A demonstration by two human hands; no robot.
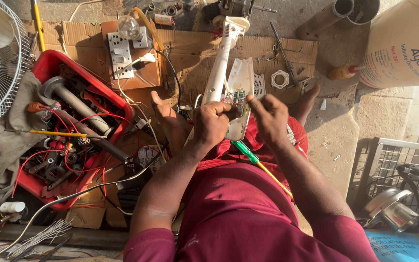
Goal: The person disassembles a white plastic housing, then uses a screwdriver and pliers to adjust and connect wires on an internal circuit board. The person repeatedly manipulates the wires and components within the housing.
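Both hands, L (212, 123) & R (270, 116), grip white fan stand (221, 63), long axis pointing away, slightly right.

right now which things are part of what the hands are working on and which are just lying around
In hand: left hand, right hand, opened white plastic casing with wiring, green-handled screwdriver.
Lying about: red plastic tray of parts, white wire fan guard, white plastic ring nut.
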